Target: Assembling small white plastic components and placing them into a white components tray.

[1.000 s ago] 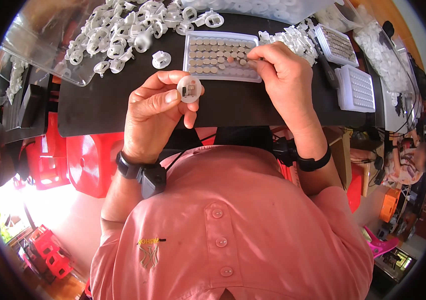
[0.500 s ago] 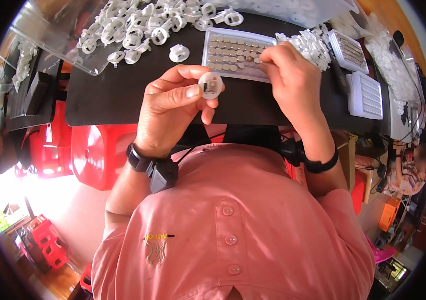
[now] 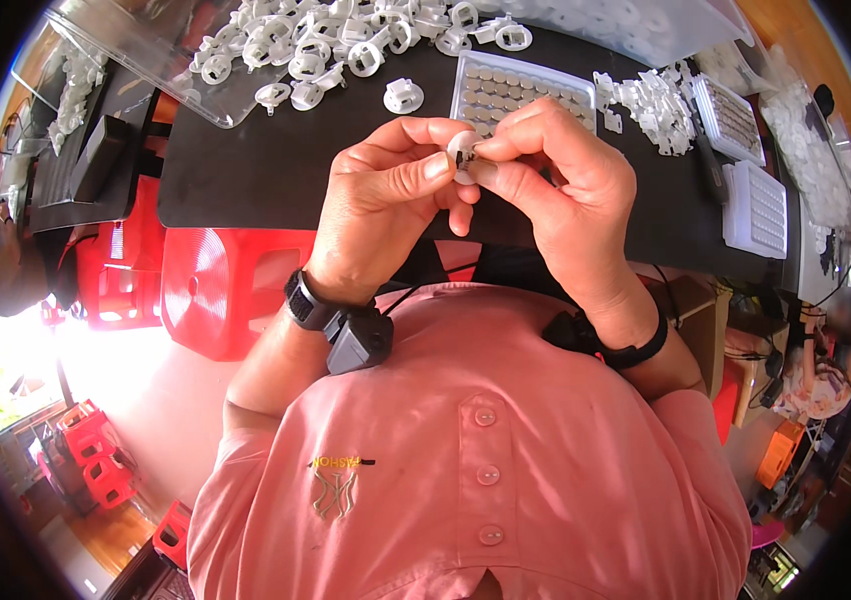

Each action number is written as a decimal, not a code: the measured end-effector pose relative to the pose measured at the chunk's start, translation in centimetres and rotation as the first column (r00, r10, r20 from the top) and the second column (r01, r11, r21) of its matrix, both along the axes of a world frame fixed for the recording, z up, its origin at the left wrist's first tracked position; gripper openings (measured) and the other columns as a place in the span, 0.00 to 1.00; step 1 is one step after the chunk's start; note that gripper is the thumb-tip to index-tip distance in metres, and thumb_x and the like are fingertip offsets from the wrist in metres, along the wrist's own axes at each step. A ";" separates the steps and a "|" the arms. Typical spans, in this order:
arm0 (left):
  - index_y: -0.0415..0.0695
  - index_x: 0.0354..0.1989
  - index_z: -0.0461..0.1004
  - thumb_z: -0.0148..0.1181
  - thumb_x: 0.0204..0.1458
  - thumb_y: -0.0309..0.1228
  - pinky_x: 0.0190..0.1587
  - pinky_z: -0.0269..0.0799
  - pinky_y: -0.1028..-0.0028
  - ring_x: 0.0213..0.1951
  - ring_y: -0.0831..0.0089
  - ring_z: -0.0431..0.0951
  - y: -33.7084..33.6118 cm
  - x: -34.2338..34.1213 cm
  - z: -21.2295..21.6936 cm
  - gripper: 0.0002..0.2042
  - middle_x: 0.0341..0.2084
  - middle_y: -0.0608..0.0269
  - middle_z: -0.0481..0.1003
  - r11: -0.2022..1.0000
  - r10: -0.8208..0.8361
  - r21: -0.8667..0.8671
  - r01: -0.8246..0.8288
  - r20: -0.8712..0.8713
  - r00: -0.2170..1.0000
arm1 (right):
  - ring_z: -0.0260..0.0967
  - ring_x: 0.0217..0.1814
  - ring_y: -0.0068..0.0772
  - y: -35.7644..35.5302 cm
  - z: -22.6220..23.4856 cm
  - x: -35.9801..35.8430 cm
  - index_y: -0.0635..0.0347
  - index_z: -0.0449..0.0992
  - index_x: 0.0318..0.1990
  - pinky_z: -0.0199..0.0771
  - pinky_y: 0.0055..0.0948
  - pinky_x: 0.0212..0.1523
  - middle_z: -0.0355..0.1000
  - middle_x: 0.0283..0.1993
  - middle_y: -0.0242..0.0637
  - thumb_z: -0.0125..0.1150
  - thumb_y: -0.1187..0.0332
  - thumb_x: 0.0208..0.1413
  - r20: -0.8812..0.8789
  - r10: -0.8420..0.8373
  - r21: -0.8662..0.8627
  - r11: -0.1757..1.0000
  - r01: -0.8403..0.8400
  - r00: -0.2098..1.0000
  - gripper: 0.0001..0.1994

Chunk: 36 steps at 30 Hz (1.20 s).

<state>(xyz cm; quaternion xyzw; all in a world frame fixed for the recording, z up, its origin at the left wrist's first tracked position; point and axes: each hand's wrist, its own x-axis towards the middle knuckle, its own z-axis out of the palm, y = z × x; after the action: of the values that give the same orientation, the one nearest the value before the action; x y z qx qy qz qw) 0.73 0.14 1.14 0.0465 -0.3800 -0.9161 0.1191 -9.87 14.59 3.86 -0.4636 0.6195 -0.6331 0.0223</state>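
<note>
My left hand (image 3: 383, 195) pinches a small round white plastic holder (image 3: 462, 146) between thumb and forefinger, above the near part of the black table. Dark and metallic parts show on the holder's face. From the other side, my right hand (image 3: 578, 190) closes its thumb and forefinger at the holder's edge. Whatever lies between those right fingertips is hidden. Just beyond the hands is a clear plastic tray (image 3: 589, 108) with rows of silver button cells (image 3: 511, 90). A single white holder (image 3: 404, 96) rests on the table left of the tray.
A heap of white holders (image 3: 311, 50) covers the far left of the black table (image 3: 246, 180). Small white plastic pieces (image 3: 661, 110) lie right of the tray. Two more trays, one filled (image 3: 729, 118) and one whitish (image 3: 756, 210), stand farther right. A red stool (image 3: 201, 290) is below.
My right hand has left the button-cell tray and come left and nearer, meeting the holder in my left hand. The holder is now turned more edge-on. The whole view has shifted slightly.
</note>
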 end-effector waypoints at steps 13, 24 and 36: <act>0.32 0.49 0.75 0.61 0.59 0.24 0.32 0.79 0.69 0.35 0.66 0.81 0.0 0.1 0.1 0.12 0.40 0.52 0.79 1.000 -0.006 -0.002 0.006 -0.003 1.000 | 0.74 0.28 0.22 -0.4 1.6 -1.9 0.66 0.76 0.28 0.71 0.22 0.30 0.77 0.28 0.35 0.67 0.81 0.50 0.651 0.129 0.119 0.956 -0.268 0.748 0.05; 0.33 0.50 0.74 0.60 0.59 0.28 0.32 0.78 0.68 0.34 0.65 0.80 0.2 -0.3 -0.2 0.14 0.40 0.52 0.78 0.999 -0.015 0.036 0.017 -0.045 0.999 | 0.76 0.28 0.23 0.4 0.1 1.3 0.64 0.74 0.36 0.72 0.24 0.29 0.73 0.30 0.34 0.61 0.79 0.59 0.385 0.067 0.020 0.997 -0.081 0.921 0.02; 0.36 0.51 0.75 0.64 0.57 0.35 0.24 0.72 0.73 0.31 0.65 0.75 -0.8 -0.4 -0.8 0.18 0.37 0.45 0.74 0.998 -0.058 -0.029 0.056 -0.077 0.995 | 0.70 0.37 0.41 11.8 -0.7 -7.3 0.51 0.79 0.33 0.70 0.39 0.35 0.68 0.32 0.32 0.69 0.72 0.46 -0.782 -0.432 0.202 0.506 0.839 0.449 0.06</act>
<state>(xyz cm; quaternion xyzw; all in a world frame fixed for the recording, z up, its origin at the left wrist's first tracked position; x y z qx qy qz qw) 0.31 -0.61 0.37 -0.0013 -0.3883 -0.9151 0.1083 -17.18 26.43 3.14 -0.3326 0.8747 -0.1711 -0.3082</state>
